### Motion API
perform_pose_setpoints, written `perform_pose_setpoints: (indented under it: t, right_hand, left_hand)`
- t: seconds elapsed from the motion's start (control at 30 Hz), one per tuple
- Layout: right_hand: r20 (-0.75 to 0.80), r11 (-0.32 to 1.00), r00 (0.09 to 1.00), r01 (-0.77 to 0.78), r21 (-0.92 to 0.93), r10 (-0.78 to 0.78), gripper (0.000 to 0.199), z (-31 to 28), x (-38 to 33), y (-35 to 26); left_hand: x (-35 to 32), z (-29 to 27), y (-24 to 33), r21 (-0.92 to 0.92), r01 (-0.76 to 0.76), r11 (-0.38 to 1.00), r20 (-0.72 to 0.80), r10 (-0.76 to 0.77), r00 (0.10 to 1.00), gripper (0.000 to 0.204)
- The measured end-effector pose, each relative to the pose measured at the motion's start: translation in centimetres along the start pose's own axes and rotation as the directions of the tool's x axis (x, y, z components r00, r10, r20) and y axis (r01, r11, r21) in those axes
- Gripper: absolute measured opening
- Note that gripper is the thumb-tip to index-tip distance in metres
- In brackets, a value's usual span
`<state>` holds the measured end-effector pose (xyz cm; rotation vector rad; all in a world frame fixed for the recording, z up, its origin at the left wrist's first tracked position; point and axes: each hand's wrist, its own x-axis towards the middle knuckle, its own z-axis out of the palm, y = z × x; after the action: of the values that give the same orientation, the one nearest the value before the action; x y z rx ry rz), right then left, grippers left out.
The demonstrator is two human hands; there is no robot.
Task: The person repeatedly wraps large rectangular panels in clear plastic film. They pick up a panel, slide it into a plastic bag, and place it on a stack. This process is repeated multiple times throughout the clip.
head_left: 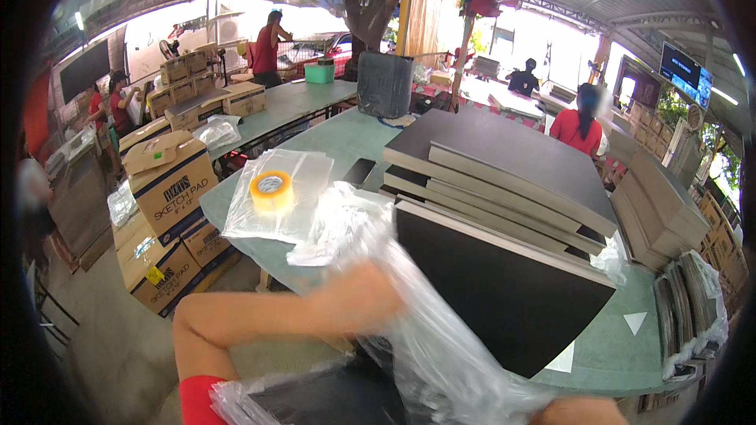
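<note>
Plastic bag (425,323) in my left hand (358,295), gripped shut and tugged over a black pad (504,299) lying on the green counter (606,354). My right hand's (579,412) grip I cannot tell. Judging by the thin film, the pad's corner could tear it.

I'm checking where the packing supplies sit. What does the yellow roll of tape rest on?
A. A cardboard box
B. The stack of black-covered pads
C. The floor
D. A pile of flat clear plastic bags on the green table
D: the yellow roll of tape lies on the flat clear plastic bags on the green table, left of the stack of black-covered pads.
</note>
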<state>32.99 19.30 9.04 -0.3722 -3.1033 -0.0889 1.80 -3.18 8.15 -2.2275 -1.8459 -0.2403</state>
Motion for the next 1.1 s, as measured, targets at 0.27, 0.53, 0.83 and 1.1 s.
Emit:
perform_pose_setpoints:
  t: [0.27,0.53,0.83,1.1]
  right_hand:
    - [-0.331,0.928,0.934,-0.238,-0.287,0.137,0.028,6.7,1.5,8.3]
    - [-0.222,0.793,0.854,-0.299,0.531,0.47,0.023,-4.6,3.6,1.4]
    - [-0.447,0.929,0.894,0.137,0.344,0.033,0.053,2.3,5.6,-0.9]
    - [-0.74,0.946,0.618,-0.317,0.072,0.264,0.059,3.0,3.2,5.7]
  left_hand:
    - [0.8,3.1,1.7,-0.142,0.289,0.947,0.546,-0.168,0.821,0.011]
    - [-7.9,9.7,-0.2,-0.19,0.232,0.954,0.533,-0.098,0.84,0.015]
    - [-4.7,1.4,-10.2,-0.239,0.759,0.605,-0.612,-0.701,0.366,0.032]
    - [1.4,1.4,-2.8,-0.116,0.508,0.853,-0.498,-0.493,0.714,0.064]
